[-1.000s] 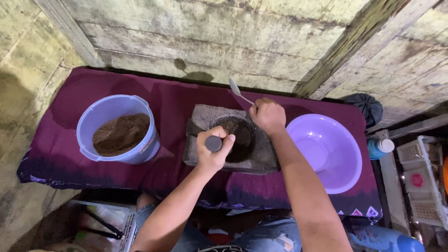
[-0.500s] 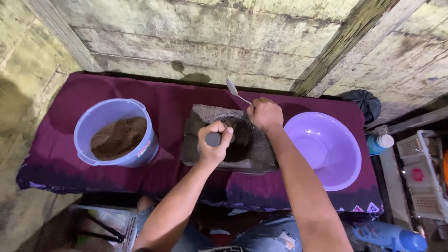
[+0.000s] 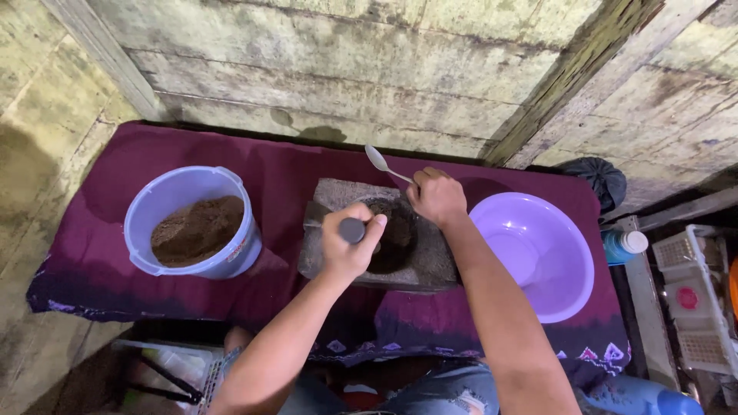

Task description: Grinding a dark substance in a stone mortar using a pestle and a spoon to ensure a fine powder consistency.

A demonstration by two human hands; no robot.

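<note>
Grip of left hand (image 3: 350, 244) stays fisted round dark pestle (image 3: 353, 230) over stone mortar (image 3: 377, 234) mid-surface; right hand (image 3: 437, 196) pinches spoon (image 3: 382, 162), bowl now lifted slightly clear. Brown paste (image 3: 396, 230) stays in mortar; grinding appears ongoing, camera shifted only.

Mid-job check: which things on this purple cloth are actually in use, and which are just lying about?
In use:
left hand gripping a dark pestle
right hand holding a spoon
stone mortar slab with dark paste

Lying about:
blue bucket of brown powder
empty purple basin
blue bottle
black bag
white crate
</note>
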